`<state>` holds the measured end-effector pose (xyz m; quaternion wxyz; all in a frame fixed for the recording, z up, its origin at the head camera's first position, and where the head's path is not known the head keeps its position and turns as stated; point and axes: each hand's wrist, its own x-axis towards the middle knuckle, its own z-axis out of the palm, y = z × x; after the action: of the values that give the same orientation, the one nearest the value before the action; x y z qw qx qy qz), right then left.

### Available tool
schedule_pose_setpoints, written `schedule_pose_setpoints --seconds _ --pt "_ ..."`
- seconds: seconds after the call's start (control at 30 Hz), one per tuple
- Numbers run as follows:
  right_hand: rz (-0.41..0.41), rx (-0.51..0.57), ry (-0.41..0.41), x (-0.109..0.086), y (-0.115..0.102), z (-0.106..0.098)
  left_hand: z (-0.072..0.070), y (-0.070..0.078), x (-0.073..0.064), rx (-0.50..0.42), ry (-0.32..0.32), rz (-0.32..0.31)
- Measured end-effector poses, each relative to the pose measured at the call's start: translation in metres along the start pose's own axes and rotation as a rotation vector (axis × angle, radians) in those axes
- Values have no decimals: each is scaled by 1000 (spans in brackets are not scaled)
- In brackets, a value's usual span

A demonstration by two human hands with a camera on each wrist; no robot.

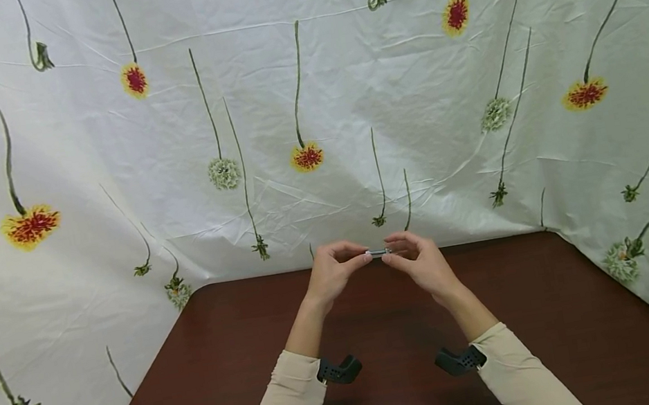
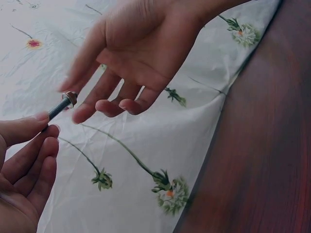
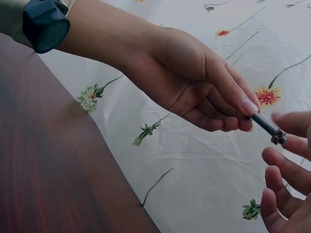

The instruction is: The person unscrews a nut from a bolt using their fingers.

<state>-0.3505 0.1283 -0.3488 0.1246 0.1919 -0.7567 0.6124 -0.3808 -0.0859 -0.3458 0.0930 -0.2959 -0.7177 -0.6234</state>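
Note:
My left hand (image 1: 330, 273) pinches a silvery threaded bolt (image 1: 377, 252) between thumb and fingertips, above the far edge of the table. The end in those fingertips is hidden. Toward my right hand (image 1: 427, 265) the bolt carries a flanged nut (image 3: 278, 137) at its free end. In the left wrist view, the right thumb and forefinger stand either side of the nut (image 2: 70, 98) with a gap around it. The other right fingers are loosely bent below. Both right fingertips and thumb look slightly blurred.
A dark red-brown table (image 1: 394, 332) lies under the forearms. Behind it and at both sides hangs a white cloth (image 1: 345, 87) printed with flowers on long stems. Each wrist wears a black strap-on device, such as the left one (image 1: 340, 371).

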Motion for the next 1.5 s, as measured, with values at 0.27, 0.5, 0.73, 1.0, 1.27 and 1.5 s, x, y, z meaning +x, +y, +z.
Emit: schedule_pose_setpoints --seconds 0.27,0.5,0.73,1.0,1.27,1.5 --pt "-5 24 34 1 0 0 0 1 1 -5 -8 -2" --pt "0 51 -2 -1 0 -1 0 1 0 -8 -9 0" --pt "40 43 -15 1 1 -1 0 0 0 -5 -1 -3" --pt "19 44 -40 0 2 -2 -1 1 0 -20 4 -6" --pt "-2 33 14 0 1 0 -2 0 0 -4 1 3" --pt "19 45 25 0 0 0 -1 -1 1 -3 1 3"
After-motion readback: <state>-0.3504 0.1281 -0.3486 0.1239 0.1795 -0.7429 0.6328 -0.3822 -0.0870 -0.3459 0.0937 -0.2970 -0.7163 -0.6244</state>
